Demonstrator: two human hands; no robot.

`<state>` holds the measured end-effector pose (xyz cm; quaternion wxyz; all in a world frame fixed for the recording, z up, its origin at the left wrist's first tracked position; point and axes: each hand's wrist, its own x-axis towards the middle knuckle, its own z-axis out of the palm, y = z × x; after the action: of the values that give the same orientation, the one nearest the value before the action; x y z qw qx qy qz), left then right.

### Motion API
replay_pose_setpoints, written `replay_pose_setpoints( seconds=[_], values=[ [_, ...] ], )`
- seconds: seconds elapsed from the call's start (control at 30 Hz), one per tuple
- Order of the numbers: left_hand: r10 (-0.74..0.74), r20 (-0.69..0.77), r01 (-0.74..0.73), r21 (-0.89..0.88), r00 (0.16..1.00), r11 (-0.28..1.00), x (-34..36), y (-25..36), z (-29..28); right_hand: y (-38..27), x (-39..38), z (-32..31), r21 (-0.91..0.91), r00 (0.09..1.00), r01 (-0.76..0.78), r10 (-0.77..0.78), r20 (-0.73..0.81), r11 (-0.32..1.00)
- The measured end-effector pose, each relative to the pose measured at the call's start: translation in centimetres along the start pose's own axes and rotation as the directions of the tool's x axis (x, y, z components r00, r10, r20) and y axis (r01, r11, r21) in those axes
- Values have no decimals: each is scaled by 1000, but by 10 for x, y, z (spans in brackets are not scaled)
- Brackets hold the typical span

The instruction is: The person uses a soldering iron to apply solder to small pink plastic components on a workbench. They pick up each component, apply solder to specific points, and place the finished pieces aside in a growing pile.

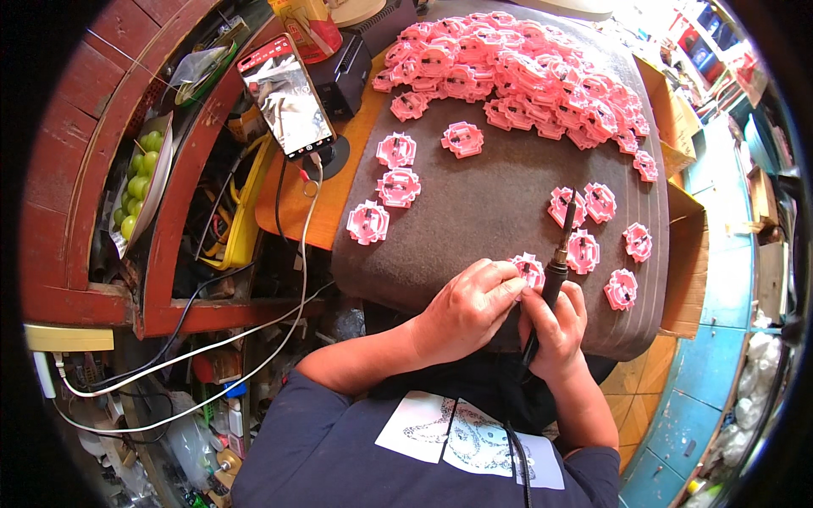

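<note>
Near the front edge of the brown work surface (508,203), my left hand (474,303) pinches a small pink plastic part (528,269) with its thumb and fingers. My right hand (555,326) is closed round the black handle of a soldering iron (554,281), and its fingertips meet the left ones beside the part. The iron's metal tip points up and away, over another pink part (566,207) with a dark piece in its middle. From the handle a black cord (518,457) runs down across my lap. What my fingertips pinch is partly hidden.
Behind lies a large pile of pink parts (517,68); several single ones are scattered left and right. A phone (288,97) on a stand is at left, its white cable (309,220) hanging down. Also there: green grapes (142,182), a yellow basket (246,212). Cardboard boxes (688,262) flank the right.
</note>
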<state>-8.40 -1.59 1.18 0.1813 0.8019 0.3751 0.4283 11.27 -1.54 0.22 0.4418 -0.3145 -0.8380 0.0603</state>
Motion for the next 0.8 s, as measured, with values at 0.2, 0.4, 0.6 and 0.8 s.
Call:
replay_pose_setpoints(
  seconds=[0.2, 0.4, 0.6, 0.8],
  values=[
    [-30, 6, 30, -18, 1000, 999, 3, 5, -1, -3, 5, 1, 126, 991, -99, 109, -75, 987],
    [-86, -11, 84, -85, 996, 993, 7, 5, -2, -3, 3, 1, 183, 982, -165, 179, -62, 969],
    [-101, -16, 98, -106, 995, 989, 9, 3, -1, -7, 4, 1, 134, 975, -199, 211, -77, 971],
    [-114, -29, 111, -76, 993, 991, 7, 2, 1, -13, 5, -10, -29, 997, 47, -49, -56, 998]
  ],
)
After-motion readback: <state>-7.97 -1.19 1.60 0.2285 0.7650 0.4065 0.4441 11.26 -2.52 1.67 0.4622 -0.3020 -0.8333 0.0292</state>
